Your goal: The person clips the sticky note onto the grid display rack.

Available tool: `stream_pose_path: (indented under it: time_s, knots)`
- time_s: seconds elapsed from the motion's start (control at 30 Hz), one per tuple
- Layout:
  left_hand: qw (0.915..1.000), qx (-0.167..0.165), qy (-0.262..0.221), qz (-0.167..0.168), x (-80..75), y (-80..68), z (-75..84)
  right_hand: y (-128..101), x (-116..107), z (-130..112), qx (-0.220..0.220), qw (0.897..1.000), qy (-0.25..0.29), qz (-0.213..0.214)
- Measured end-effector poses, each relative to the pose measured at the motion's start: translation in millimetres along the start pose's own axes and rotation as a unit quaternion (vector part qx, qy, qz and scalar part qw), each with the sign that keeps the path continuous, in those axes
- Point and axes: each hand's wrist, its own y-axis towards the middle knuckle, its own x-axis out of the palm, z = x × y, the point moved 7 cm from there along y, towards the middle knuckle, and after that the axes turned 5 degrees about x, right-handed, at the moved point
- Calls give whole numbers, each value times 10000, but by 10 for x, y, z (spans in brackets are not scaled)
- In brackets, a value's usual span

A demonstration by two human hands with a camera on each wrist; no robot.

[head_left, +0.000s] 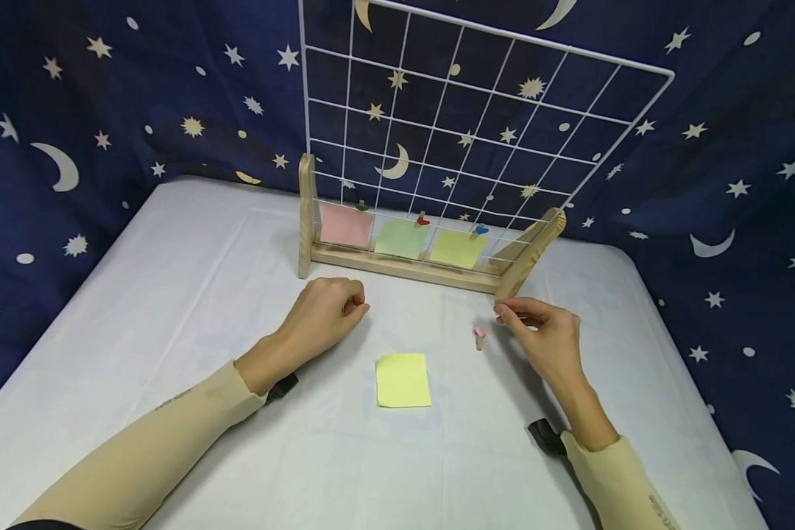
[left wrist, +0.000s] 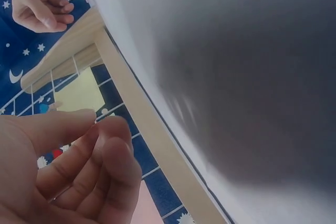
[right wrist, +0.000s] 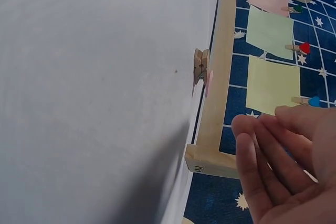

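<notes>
Sticky note (head_left: pixel 403 379), yellow, is lying flat on the white table (head_left: pixel 172 294) between both hands, its long side running away from the person. Left hand (head_left: pixel 324 313) is resting loosely curled, holding nothing. Right hand (head_left: pixel 546 331) is hovering, fingers relaxed and empty, nearest the small pink-heart clothespin (head_left: pixel 480 336) lying just left of its fingertips.

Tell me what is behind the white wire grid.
Behind the white wire grid hangs a dark blue star-and-moon cloth, seen through the wires. Three clipped notes on the bottom row cover small patches of it.
</notes>
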Motion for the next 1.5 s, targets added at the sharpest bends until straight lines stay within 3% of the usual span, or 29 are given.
stream_pose_path:
  time_s: [0.6,0.73,1.07,1.5]
  knots:
    - [9939,913,-76,-607,223,-142,322,-30,87,20,70,9982,-435,-398]
    - [9924,965,-110,-757,257,-159,338,-44,116,50,51,9969,-514,-598]
    - [9827,1092,-43,-1497,353,-209,357,-19,185,47,65,9925,-683,-1008]
    - [9778,1390,95,-1563,366,-210,400,-59,294,96,255,9818,-761,-1724]
